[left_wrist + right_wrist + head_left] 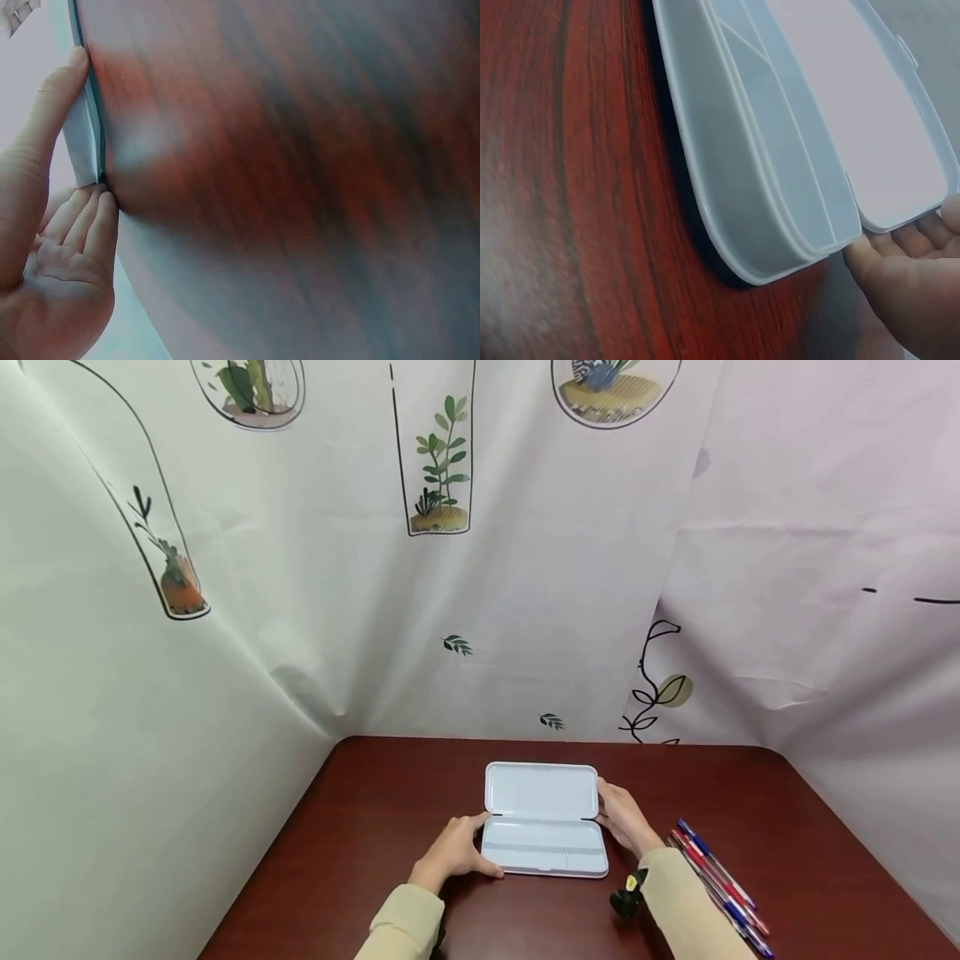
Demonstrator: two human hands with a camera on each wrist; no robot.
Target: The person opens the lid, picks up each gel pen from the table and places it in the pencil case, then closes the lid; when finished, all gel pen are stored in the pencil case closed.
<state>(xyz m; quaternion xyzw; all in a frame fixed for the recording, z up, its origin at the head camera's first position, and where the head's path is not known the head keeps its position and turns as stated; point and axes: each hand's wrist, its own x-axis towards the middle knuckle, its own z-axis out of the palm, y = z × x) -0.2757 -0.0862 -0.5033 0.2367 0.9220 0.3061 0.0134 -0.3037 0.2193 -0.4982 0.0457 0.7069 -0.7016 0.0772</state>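
A pale plastic pencil case (551, 857) lies unfolded on the table, its lid (542, 789) tipped back on the far side and its divided base nearer. My left hand (453, 850) grips the base's left end, thumb at the near corner and fingers at the far one. In the left wrist view, that hand's thumb lies along the case's edge. On the other side my right hand (626, 817) holds the lid's right edge by the hinge. The right wrist view shows its fingers partly hidden behind the lid, close to the base's divider (802, 142).
Several blue and red pens (716, 877) lie together on the dark red-brown table (405, 777), right beside my right sleeve (686, 893), which covers part of them. A plant-printed cloth (540, 593) hangs behind the table and along its sides.
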